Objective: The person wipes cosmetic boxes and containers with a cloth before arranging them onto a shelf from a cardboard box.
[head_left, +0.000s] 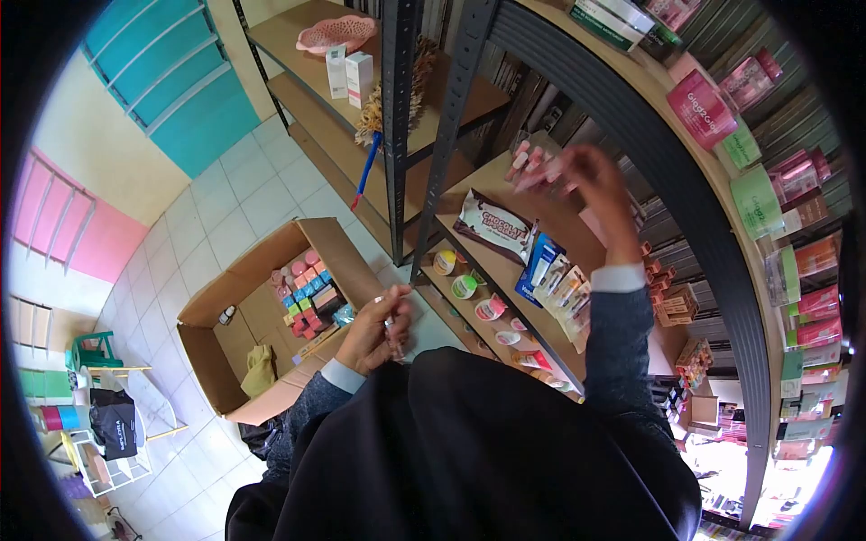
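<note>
My right hand (596, 185) is over the middle shelf (559, 212), its fingers closed on a clear pack of small pink items (534, 168). On the same shelf lie a brown chocolate packet (494, 225), a blue packet (538, 268) and several clear packs (566, 293). My left hand (379, 332) is in front of the lower shelf edge, beside the cardboard box, with its fingers curled around something small and pale that I cannot make out. Colourful small packages (308, 293) fill one end of the open cardboard box (206, 302).
Dark metal shelf posts (397, 117) rise ahead. A pink basket (336, 34) and white boxes (359, 79) stand on the far shelf. Cosmetics in packages (756, 200) line the right shelf. Round tubs (465, 287) sit lower down. A green stool (95, 350) is at left.
</note>
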